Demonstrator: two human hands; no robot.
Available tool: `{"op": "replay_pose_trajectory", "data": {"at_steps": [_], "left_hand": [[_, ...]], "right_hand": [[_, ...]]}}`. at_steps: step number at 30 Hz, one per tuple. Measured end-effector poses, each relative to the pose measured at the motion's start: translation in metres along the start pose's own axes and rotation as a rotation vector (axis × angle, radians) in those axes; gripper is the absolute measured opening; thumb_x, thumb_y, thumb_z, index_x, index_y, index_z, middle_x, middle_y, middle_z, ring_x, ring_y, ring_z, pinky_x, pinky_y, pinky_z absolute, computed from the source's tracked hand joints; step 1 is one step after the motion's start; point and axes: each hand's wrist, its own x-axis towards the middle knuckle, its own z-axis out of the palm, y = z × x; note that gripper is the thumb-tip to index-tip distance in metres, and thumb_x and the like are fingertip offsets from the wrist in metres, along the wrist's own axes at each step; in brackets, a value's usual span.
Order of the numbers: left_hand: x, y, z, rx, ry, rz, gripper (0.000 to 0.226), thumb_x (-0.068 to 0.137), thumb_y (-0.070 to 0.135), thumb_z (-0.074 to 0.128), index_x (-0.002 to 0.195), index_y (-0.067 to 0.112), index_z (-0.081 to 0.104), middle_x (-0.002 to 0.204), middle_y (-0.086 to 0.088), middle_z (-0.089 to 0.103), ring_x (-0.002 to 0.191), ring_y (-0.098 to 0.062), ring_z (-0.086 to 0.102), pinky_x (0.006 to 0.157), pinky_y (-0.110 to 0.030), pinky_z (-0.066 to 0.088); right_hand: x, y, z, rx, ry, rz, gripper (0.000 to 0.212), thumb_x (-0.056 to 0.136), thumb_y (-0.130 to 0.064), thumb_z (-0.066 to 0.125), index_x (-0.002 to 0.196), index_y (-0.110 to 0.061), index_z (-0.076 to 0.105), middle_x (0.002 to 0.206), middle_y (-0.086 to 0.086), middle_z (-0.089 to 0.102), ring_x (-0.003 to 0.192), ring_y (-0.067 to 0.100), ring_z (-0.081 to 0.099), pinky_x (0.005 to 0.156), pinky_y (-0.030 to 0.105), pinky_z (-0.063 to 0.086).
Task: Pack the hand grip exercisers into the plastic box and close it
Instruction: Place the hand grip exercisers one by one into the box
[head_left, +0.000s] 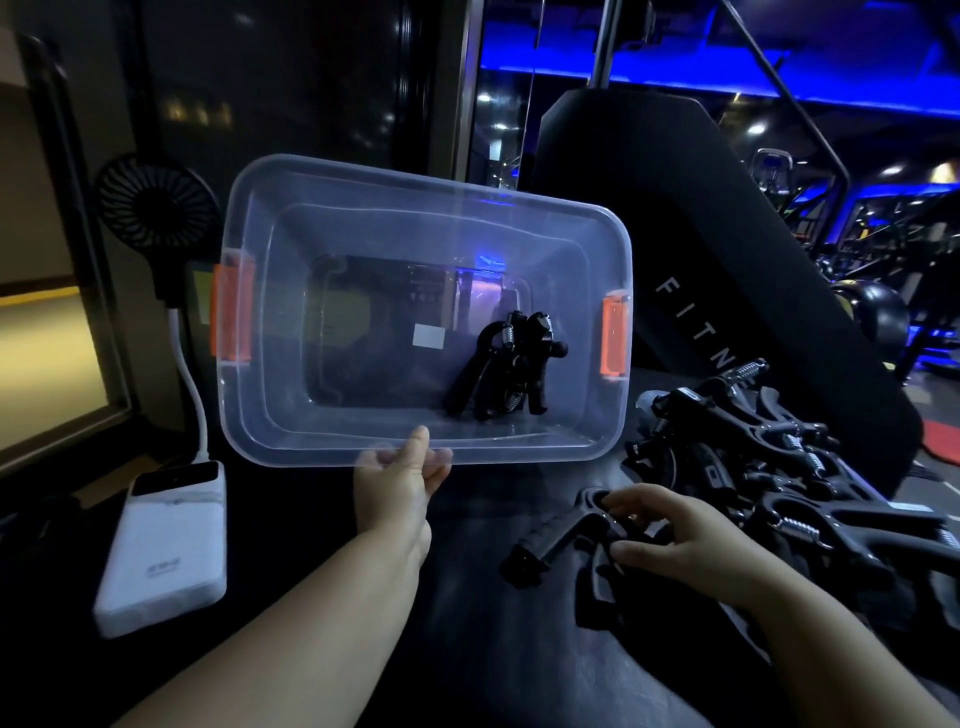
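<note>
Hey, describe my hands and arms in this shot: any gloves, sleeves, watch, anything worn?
Nothing worn shows. The left hand and right hand are bare, without gloves. The left forearm and right forearm are uncovered down to the frame's edge, so no sleeve or cuff appears. No watch or bracelet shows at either wrist. No ring is visible, though dim light leaves some fingers unclear.

Fingers (375, 460) of the left hand (397, 499) blur behind the near rim of the plastic box (519, 453); the exerciser pile (779, 467) is cut by the right edge.
</note>
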Motion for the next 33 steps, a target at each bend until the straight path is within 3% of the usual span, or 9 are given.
{"op": "replay_pose_trajectory", "data": {"at_steps": [3, 6, 9, 13, 15, 24, 27, 30, 33], "left_hand": [[0.0, 0.0, 0.0, 0.002, 0.0, 0.004, 0.023, 0.09, 0.013, 0.063, 0.085, 0.013, 0.041, 0.047, 0.0, 0.063, 0.052, -0.01, 0.066, 0.066, -0.029, 0.056], [0.0, -0.001, -0.001, 0.01, -0.001, 0.007, 0.023, 0.09, 0.014, 0.063, 0.084, 0.013, 0.041, 0.048, -0.001, 0.063, 0.053, -0.01, 0.066, 0.066, -0.029, 0.056], [0.0, -0.001, -0.001, 0.005, -0.002, 0.008, 0.023, 0.09, 0.013, 0.063, 0.084, 0.013, 0.041, 0.048, -0.002, 0.063, 0.052, -0.009, 0.066, 0.065, -0.029, 0.055], [-0.001, -0.001, -0.001, 0.001, 0.002, 0.009, 0.024, 0.09, 0.013, 0.064, 0.084, 0.014, 0.04, 0.047, -0.001, 0.063, 0.052, -0.01, 0.066, 0.066, -0.029, 0.056], [-0.001, -0.001, 0.0, 0.0, 0.004, 0.008, 0.024, 0.09, 0.013, 0.064, 0.084, 0.014, 0.04, 0.047, -0.001, 0.063, 0.051, -0.01, 0.066, 0.066, -0.029, 0.056], [0.0, -0.001, 0.001, 0.0, 0.001, 0.008, 0.023, 0.09, 0.013, 0.063, 0.085, 0.013, 0.041, 0.046, -0.002, 0.063, 0.05, -0.009, 0.065, 0.067, -0.03, 0.055], [0.001, -0.001, 0.001, 0.0, 0.001, 0.007, 0.023, 0.09, 0.013, 0.063, 0.084, 0.014, 0.041, 0.046, -0.001, 0.063, 0.051, -0.009, 0.066, 0.067, -0.03, 0.056], [0.002, -0.002, -0.001, 0.002, -0.002, 0.009, 0.023, 0.089, 0.014, 0.064, 0.086, 0.012, 0.041, 0.049, -0.002, 0.064, 0.053, -0.01, 0.066, 0.065, -0.029, 0.056], [0.004, -0.004, -0.001, 0.003, 0.007, 0.001, 0.023, 0.089, 0.015, 0.065, 0.087, 0.011, 0.042, 0.055, -0.005, 0.065, 0.055, -0.012, 0.067, 0.064, -0.028, 0.056]], "right_hand": [[-0.002, 0.003, -0.001, 0.017, 0.02, -0.013, 0.043, 0.073, -0.032, 0.082, 0.11, -0.043, 0.061, 0.108, -0.02, 0.062, 0.104, -0.001, 0.056, 0.084, 0.018, 0.048], [-0.002, 0.006, -0.003, -0.081, -0.058, -0.015, 0.055, 0.072, -0.04, 0.082, 0.12, -0.044, 0.056, 0.122, -0.026, 0.049, 0.117, -0.003, 0.042, 0.099, 0.019, 0.037], [-0.003, 0.007, -0.006, -0.11, -0.147, -0.016, 0.066, 0.07, -0.032, 0.084, 0.125, -0.045, 0.05, 0.126, -0.026, 0.046, 0.115, -0.008, 0.043, 0.093, 0.004, 0.032], [-0.001, 0.004, -0.001, -0.143, -0.107, -0.039, 0.07, 0.069, -0.028, 0.086, 0.121, -0.053, 0.047, 0.123, -0.022, 0.054, 0.111, -0.005, 0.051, 0.093, 0.013, 0.041], [0.001, 0.002, 0.002, -0.167, -0.094, -0.064, 0.072, 0.068, -0.028, 0.086, 0.119, -0.057, 0.043, 0.122, -0.025, 0.052, 0.108, -0.008, 0.05, 0.091, 0.009, 0.04], [-0.003, -0.01, 0.002, -0.388, -0.085, -0.126, 0.061, 0.074, -0.046, 0.077, 0.128, -0.046, 0.049, 0.098, -0.022, 0.053, 0.109, 0.006, 0.038, 0.09, 0.015, 0.036], [-0.006, -0.014, 0.004, -0.441, -0.063, -0.171, 0.052, 0.079, -0.047, 0.071, 0.127, -0.045, 0.051, 0.115, -0.018, 0.052, 0.115, 0.009, 0.044, 0.095, 0.018, 0.036], [-0.007, -0.025, 0.008, -0.512, -0.059, -0.182, 0.039, 0.085, -0.049, 0.064, 0.123, -0.048, 0.052, 0.142, -0.015, 0.034, 0.121, 0.016, 0.046, 0.1, 0.023, 0.032], [-0.004, -0.029, 0.011, -0.536, -0.107, -0.169, 0.038, 0.084, -0.055, 0.063, 0.12, -0.049, 0.053, 0.147, -0.016, 0.024, 0.122, 0.011, 0.043, 0.103, 0.026, 0.026]]}}
